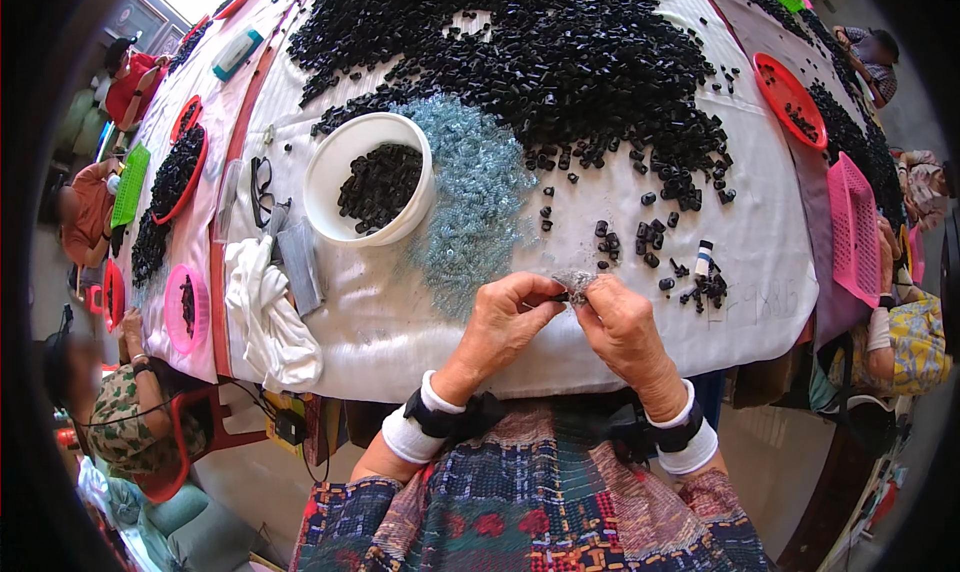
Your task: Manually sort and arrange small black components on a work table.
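Observation:
Over the near edge of the white-covered table, my hands are close together, fingertips almost meeting. My left hand (pixel 508 319) is closed in a pinch on a small black piece (pixel 562 297). Closed too, my right hand (pixel 624 322) holds a little cluster of clear, glittery pieces (pixel 574 280) at its fingertips; its exact kind is too small to tell. Just beyond my left hand spreads a heap of tiny clear bluish pieces (pixel 468 187). Loose black plastic parts (pixel 648 240) lie past my right hand, beside a small white bottle with a dark cap (pixel 704 258).
A huge pile of black parts (pixel 520 52) covers the far table. At left stand a white bowl (pixel 318 197) of black parts, eyeglasses (pixel 262 192) and a white cloth (pixel 262 312). A pink basket (pixel 853 232) and red tray (pixel 790 100) are at right. Several people sit around.

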### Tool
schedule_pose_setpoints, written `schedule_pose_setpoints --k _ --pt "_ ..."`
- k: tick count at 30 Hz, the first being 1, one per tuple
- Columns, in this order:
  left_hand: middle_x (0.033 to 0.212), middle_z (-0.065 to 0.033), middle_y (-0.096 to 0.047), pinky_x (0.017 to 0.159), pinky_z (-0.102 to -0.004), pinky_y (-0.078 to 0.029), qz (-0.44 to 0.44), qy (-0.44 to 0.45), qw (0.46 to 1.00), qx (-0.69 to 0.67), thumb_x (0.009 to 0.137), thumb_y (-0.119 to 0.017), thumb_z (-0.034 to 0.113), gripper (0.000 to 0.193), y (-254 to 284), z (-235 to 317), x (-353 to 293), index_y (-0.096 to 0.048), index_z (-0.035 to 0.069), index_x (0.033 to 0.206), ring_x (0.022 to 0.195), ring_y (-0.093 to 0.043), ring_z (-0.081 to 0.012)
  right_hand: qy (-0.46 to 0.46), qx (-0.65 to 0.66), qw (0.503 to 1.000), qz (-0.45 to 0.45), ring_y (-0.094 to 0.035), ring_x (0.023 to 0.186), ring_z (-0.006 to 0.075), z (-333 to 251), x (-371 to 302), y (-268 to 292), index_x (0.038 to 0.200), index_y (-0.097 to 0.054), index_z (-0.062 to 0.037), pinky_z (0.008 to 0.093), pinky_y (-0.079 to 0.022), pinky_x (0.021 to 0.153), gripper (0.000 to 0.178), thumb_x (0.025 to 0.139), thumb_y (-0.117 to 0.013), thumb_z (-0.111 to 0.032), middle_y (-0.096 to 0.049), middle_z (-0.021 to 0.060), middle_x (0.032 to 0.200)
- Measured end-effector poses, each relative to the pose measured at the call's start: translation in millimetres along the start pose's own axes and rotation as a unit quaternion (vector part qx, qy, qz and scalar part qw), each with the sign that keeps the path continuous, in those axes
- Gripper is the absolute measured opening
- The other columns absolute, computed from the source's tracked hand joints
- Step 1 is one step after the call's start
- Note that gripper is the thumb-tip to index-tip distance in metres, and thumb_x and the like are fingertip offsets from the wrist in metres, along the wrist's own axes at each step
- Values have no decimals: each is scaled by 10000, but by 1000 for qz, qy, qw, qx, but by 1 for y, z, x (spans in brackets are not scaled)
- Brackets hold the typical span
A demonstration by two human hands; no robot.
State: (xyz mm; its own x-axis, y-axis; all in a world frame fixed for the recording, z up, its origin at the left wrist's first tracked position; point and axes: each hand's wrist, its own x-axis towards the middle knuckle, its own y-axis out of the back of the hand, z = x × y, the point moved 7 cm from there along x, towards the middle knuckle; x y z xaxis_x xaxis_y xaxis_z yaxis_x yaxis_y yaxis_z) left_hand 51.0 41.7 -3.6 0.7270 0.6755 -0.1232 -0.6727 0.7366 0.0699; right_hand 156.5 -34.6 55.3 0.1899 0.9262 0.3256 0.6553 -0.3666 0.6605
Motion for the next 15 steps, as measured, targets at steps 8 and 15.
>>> schedule_pose_setpoints --k 8,15 --pt "880 -65 -663 700 -226 -501 -11 8 998 -62 804 -663 28 203 -1 -6 0 -630 -24 997 782 -605 -89 -40 64 995 59 -570 662 307 4 -1 -3 870 -541 12 352 -475 574 169 726 -610 68 -542 150 762" --pt "883 -71 -657 662 -237 -517 -51 69 966 -243 814 -657 62 226 -3 -9 2 -618 -34 1016 781 -621 -108 -63 126 985 99 -592 646 154 12 -7 -5 1012 -570 -11 269 -484 552 273 754 -628 55 -621 74 820"
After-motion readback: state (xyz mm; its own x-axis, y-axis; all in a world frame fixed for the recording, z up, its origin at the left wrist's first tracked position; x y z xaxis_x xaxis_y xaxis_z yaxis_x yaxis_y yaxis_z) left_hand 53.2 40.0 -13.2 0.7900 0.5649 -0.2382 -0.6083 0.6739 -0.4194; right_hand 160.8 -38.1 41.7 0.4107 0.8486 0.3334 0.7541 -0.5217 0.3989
